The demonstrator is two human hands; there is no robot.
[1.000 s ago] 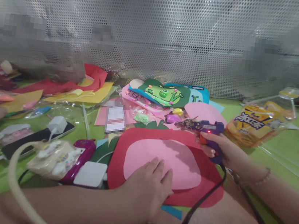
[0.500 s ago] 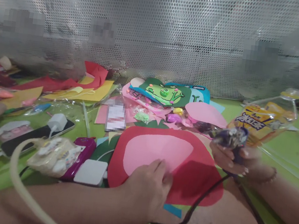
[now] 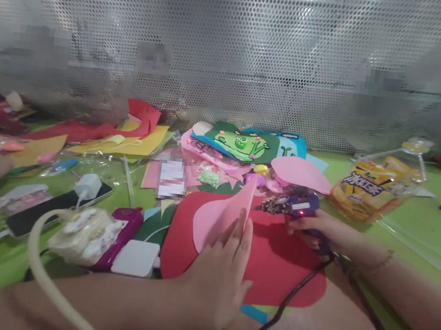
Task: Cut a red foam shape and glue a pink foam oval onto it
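left hand [image 3: 222, 273] flat, lifts pink sheet [image 3: 219, 216] off red sheet [image 3: 273, 258] at table's near edge | right hand [image 3: 317, 229] grips glue gun [image 3: 292, 206], nozzle over exposed red | no glue visible; bonding looks undone

Pink foam sheet [image 3: 219, 216] lifted on edge over red foam sheet [image 3: 273, 258], left hand [image 3: 222, 273] against it. Purple glue gun [image 3: 292, 206] just right, in right hand [image 3: 317, 229]. Yellow snack bag [image 3: 372, 187] further right. White charger block [image 3: 135, 258] left of red sheet.
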